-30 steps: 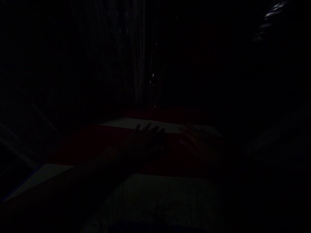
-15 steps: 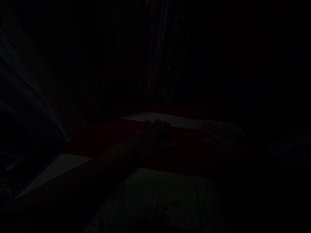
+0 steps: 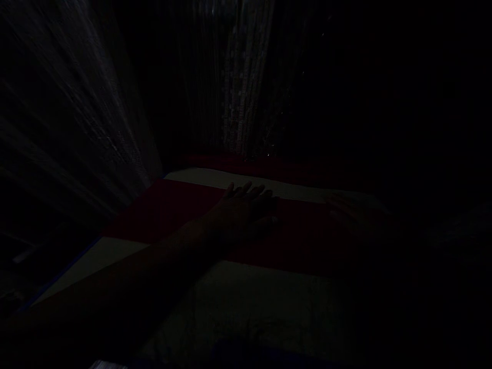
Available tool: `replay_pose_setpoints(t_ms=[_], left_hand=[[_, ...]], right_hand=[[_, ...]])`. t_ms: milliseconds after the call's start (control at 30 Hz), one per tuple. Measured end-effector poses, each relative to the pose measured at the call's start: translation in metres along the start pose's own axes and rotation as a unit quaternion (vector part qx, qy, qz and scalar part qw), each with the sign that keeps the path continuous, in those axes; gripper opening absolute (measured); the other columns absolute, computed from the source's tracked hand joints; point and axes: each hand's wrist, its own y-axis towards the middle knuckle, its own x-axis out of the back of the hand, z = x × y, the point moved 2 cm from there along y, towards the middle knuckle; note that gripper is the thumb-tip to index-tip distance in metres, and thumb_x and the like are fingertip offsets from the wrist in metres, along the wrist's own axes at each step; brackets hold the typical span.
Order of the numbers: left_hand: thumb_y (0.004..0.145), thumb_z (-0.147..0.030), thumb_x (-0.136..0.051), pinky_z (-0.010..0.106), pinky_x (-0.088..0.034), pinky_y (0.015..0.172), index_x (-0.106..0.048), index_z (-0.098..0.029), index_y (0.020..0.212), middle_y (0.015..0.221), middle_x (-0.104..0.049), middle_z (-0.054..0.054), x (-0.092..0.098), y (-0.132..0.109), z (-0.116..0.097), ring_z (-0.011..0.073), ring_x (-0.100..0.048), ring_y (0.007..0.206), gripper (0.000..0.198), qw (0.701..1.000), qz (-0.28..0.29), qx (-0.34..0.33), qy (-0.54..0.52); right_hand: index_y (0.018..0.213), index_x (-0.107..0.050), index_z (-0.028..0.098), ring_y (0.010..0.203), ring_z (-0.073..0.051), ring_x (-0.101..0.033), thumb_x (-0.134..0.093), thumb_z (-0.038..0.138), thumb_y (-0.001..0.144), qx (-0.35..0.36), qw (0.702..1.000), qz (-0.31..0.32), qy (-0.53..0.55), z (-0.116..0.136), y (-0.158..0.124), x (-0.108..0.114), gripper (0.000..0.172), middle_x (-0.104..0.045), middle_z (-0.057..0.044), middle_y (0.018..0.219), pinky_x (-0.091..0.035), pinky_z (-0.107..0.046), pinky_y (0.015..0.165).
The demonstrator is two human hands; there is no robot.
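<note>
The view is very dark. A cloth with wide red and pale stripes (image 3: pixel 165 205) lies spread below my hands. My left hand (image 3: pixel 244 210) rests palm down near the middle, on a red stripe, its fingers apart and their tips at the far pale stripe. To the right, my right hand (image 3: pixel 349 210) is dim, with its fingers stretched out over the border of the red and pale stripes. Nothing shows in either hand. The right wrist and arm are lost in darkness.
Behind the cloth hangs a dark curtain with small shiny spots (image 3: pixel 240 92). Another greyish curtain (image 3: pixel 103 102) hangs at the left. A blue edging (image 3: pixel 73 263) runs along the cloth's left side.
My left hand's fingers are spread a little wider. The curtains and the cloth's far left part show more brightly. The right hand sits slightly farther right in the view.
</note>
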Motion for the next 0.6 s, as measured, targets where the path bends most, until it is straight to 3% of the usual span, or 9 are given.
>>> replay_pose_setpoints(t_ms=[300, 433, 600], left_hand=[[0.107, -0.074, -0.033, 0.071, -0.004, 0.130, -0.031, -0.029, 0.170, 0.179, -0.017, 0.005, -0.002, 0.000, 0.000, 0.0373, -0.008, 0.166, 0.077, 1.000, -0.001, -0.010, 0.012], [0.106, -0.075, -0.032, 0.073, -0.006, 0.129, -0.029, -0.029, 0.170, 0.179, -0.017, 0.005, -0.002, 0.000, 0.000, 0.0386, -0.009, 0.166, 0.079, 1.000, -0.010, -0.007, 0.014], [0.108, -0.072, -0.032, 0.072, -0.007, 0.130, -0.034, -0.030, 0.169, 0.178, -0.019, 0.004, 0.001, 0.000, -0.002, 0.0375, -0.010, 0.166, 0.074, 1.000, -0.003, -0.007, 0.017]], right_hand=[[0.159, -0.052, 0.029, 0.154, -0.026, -0.041, -0.023, 0.061, 0.107, 0.010, 0.999, -0.028, 0.014, 0.002, -0.001, -0.001, 0.068, -0.043, -0.004, 0.164, -0.037, -0.050, 0.131], [0.153, -0.057, 0.021, 0.150, -0.026, -0.046, -0.038, 0.057, 0.110, 0.018, 0.999, -0.029, 0.008, 0.005, 0.001, 0.004, 0.058, -0.049, -0.013, 0.157, -0.038, -0.052, 0.129], [0.145, -0.061, 0.019, 0.142, -0.024, -0.051, -0.049, 0.053, 0.110, 0.023, 0.999, -0.039, -0.010, 0.008, 0.007, 0.011, 0.051, -0.053, -0.014, 0.149, -0.041, -0.051, 0.125]])
